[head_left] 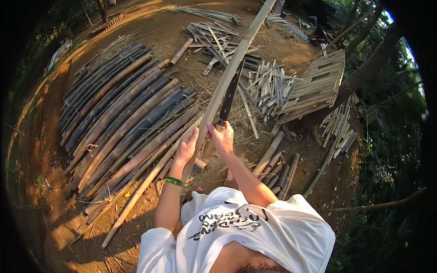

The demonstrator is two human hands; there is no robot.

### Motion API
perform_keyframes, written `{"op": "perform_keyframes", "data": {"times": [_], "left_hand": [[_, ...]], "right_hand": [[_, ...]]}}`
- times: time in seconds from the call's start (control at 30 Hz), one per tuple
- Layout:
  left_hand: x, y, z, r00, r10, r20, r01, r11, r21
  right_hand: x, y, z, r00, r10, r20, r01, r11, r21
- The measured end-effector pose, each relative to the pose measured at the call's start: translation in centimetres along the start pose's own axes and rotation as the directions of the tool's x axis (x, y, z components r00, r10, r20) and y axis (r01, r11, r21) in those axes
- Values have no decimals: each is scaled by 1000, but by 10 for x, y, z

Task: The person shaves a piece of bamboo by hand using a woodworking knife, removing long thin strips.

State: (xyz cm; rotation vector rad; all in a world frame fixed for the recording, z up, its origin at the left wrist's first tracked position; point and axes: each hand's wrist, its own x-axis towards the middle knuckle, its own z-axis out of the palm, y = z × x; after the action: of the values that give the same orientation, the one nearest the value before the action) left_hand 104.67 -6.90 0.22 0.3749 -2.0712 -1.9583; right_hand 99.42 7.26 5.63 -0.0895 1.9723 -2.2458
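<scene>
Split bamboo strip (221,88), pale, observed in the head view, the sole view: it runs from the rim near 1 o'clock down past the dial's centre. Right hand (221,140), at centre, is closed around the handle of a dark-bladed knife (231,91); the blade points toward 12 to 1 o'clock, beside the strip. Left hand (185,148), just left of centre toward 8 o'clock, lies at the strip's left edge; its fingers are partly hidden, so whether it grips cannot be told. Green-and-yellow bracelet (174,181) on the left wrist. Bamboo poles (123,132) lie side by side on the ground at 9 o'clock. Slatted bamboo panel (318,84) noted at 2 o'clock; short bamboo sections (278,172) at 4 o'clock.
</scene>
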Motion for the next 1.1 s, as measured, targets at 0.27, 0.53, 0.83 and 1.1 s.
{"op": "perform_keyframes", "data": {"times": [0.27, 0.53, 0.83, 1.1], "left_hand": [[-19, 13, 31, 975, -3, -223, 67, 957, 281], [-24, 15, 52, 912, 202, -356, 8, 860, 511], [-21, -2, 66, 842, 319, -434, 76, 727, 682], [-40, -9, 99, 909, 202, -365, 22, 850, 526]], "right_hand": [[76, -81, -161, 781, -623, 33, 202, 202, -958], [138, -196, -237, 777, -536, 330, 124, -383, -915], [185, -200, -247, 822, -464, 330, 214, -286, -934], [256, -194, -259, 745, -548, 380, 334, -187, -924]]}}
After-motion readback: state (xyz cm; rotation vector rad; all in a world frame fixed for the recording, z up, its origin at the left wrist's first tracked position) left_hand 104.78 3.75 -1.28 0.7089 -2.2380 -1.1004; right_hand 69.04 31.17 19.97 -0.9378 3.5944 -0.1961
